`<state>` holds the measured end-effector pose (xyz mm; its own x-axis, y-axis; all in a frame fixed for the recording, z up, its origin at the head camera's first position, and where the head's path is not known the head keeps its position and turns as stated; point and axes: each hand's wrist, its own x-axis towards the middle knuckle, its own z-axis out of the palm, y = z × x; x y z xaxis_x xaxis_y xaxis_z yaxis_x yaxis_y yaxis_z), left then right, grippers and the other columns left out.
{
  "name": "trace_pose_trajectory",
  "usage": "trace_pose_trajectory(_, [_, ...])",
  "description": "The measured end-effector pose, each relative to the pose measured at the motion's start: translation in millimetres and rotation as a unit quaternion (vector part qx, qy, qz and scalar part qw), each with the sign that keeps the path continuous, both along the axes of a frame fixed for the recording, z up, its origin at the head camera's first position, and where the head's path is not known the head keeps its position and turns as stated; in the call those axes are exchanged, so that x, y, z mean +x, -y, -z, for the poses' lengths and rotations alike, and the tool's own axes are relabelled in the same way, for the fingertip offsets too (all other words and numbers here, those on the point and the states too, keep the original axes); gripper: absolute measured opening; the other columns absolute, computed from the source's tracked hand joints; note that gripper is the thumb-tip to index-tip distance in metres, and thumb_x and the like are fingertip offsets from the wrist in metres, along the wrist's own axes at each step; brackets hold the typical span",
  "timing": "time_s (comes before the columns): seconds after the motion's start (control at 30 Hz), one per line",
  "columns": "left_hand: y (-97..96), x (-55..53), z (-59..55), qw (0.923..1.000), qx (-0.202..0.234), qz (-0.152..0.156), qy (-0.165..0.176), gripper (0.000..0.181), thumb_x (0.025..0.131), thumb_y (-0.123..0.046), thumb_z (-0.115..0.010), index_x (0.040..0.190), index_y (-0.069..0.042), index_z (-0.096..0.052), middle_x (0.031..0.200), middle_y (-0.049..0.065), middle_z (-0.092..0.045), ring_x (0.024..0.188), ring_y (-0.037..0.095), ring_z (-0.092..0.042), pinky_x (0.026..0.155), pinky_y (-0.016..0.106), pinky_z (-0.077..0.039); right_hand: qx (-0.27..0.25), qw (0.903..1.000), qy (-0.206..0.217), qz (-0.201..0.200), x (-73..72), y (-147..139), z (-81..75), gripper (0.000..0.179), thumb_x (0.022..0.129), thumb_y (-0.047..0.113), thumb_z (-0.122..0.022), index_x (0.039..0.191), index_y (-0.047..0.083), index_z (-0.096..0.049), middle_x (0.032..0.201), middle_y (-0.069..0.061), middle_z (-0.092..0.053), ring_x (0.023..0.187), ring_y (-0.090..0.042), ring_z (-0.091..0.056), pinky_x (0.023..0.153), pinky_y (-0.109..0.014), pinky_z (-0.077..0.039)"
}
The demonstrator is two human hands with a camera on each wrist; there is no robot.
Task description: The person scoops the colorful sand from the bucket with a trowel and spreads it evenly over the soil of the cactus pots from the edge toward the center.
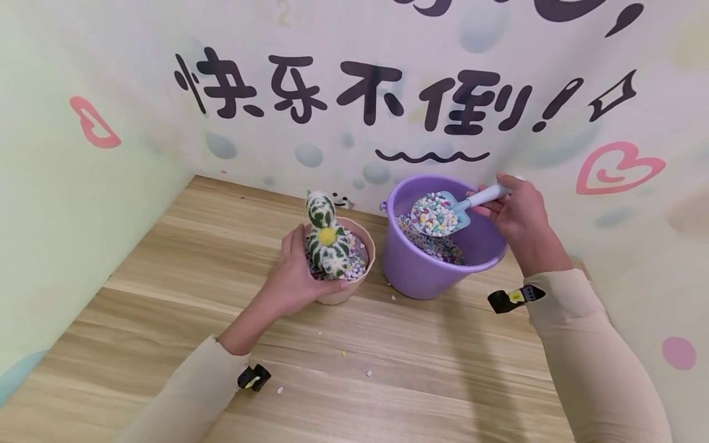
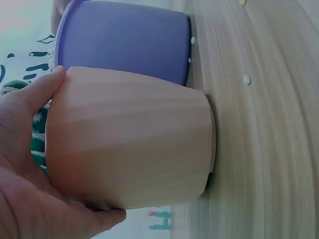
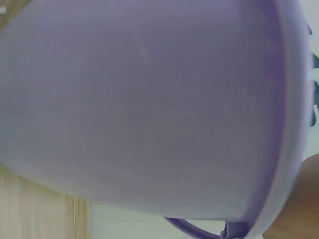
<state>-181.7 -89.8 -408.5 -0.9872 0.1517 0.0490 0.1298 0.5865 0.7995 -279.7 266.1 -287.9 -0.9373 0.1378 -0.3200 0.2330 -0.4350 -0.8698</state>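
In the head view my left hand (image 1: 290, 271) grips the rim of a pale pink flowerpot (image 1: 362, 232), its thumb at the near side. A green-and-white striped cactus (image 1: 329, 246) with a yellow flower stands in the pot amid colored pebbles. The left wrist view shows the pot's faceted side, with the pot upright on the table. My right hand (image 1: 520, 209) holds the handle of a light blue trowel (image 1: 464, 206), its blade heaped with pastel pebbles (image 1: 434, 214). The blade is over the mouth of a purple bucket (image 1: 418, 274), which has more pebbles inside.
The wooden table (image 1: 183, 295) carries several stray pebbles (image 1: 368, 373) near its middle and beside the bucket. Behind it hangs a printed backdrop (image 1: 343, 37) with dark lettering and pink hearts. At the bucket's side a purple handle (image 3: 192, 229) hangs down in the right wrist view.
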Motion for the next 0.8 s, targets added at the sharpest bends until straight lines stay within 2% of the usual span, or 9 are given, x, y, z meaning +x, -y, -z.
trace_pose_trajectory(0.1, [0.1, -1.0, -0.7, 0.9999, 0.010, 0.004, 0.004, 0.132, 0.065, -0.046, -0.087, 0.154, -0.002, -0.001, 0.157, 0.023, -0.006, 0.139, 0.042, -0.027, 0.112, 0.057, -0.029, -0.016, 0.9998, -0.005, 0.009, 4.6, 2, -0.9, 0.021, 0.099, 0.021, -0.056, 0.110, 0.013, -0.041, 0.077, -0.016, -0.069, 0.073, -0.025, -0.072, 0.064, -0.041, -0.060])
trace_pose_trajectory(0.33, [3.8, -6.5, -1.5, 0.9987, 0.028, 0.037, 0.021, 0.135, 0.064, -0.043, -0.089, 0.155, -0.002, 0.002, 0.157, 0.023, -0.005, 0.139, 0.044, -0.029, 0.114, 0.055, -0.025, -0.065, 0.9978, -0.004, 0.009, 13.7, 8, -1.4, 0.024, 0.098, 0.021, -0.058, 0.112, 0.014, -0.040, 0.080, -0.018, -0.068, 0.077, -0.032, -0.073, 0.067, -0.044, -0.059])
trace_pose_trajectory(0.63, [10.1, -16.8, -3.0, 0.9947, 0.039, 0.087, 0.040, 0.134, 0.064, -0.034, -0.090, 0.155, -0.004, 0.004, 0.157, 0.024, -0.004, 0.140, 0.043, -0.026, 0.116, 0.054, -0.022, -0.091, 0.9958, 0.000, 0.008, 23.7, 18, 1.1, 0.026, 0.098, 0.021, -0.058, 0.113, 0.016, -0.037, 0.085, -0.019, -0.068, 0.079, -0.035, -0.072, 0.069, -0.046, -0.059])
trace_pose_trajectory(0.8, [12.3, -22.6, -2.5, 0.9926, 0.044, 0.105, 0.041, 0.135, 0.063, -0.033, -0.091, 0.155, -0.005, 0.003, 0.156, 0.026, -0.005, 0.140, 0.043, -0.025, 0.116, 0.054, -0.021, -0.097, 0.9952, -0.010, -0.008, 29.4, 27, 1.6, 0.024, 0.100, 0.020, -0.055, 0.111, 0.015, -0.034, 0.084, -0.019, -0.069, 0.079, -0.035, -0.072, 0.067, -0.046, -0.059])
